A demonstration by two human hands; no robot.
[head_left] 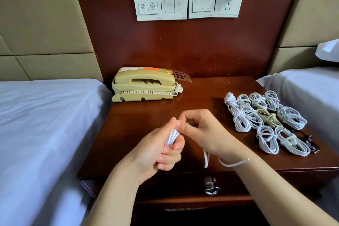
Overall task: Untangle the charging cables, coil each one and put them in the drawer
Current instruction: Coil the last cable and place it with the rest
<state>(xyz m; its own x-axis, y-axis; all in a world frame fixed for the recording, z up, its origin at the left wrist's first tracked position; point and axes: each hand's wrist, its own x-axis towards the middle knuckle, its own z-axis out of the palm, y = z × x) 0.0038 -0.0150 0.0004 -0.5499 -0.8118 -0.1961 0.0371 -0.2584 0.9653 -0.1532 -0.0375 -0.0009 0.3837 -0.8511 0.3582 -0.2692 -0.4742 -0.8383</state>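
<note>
A white charging cable (172,136), gathered into a bundle of loops, is sitting in the left hand (157,152), whose fingers are curling round it above the dark wooden surface (146,121). The right hand (203,132) is pinching the top of the bundle, and a loose white tail is hanging beneath the right wrist and crossing it. To the right of the hands, a cluster of coiled white cables (291,118) is lying on the surface, with one beige coil (268,117) among them and a black cable (310,142) at its far edge. Below the hands, the wooden drawer front (174,185) is showing its metal pull (211,188). Beyond the hands, a beige corded telephone (145,84) is resting.
</note>
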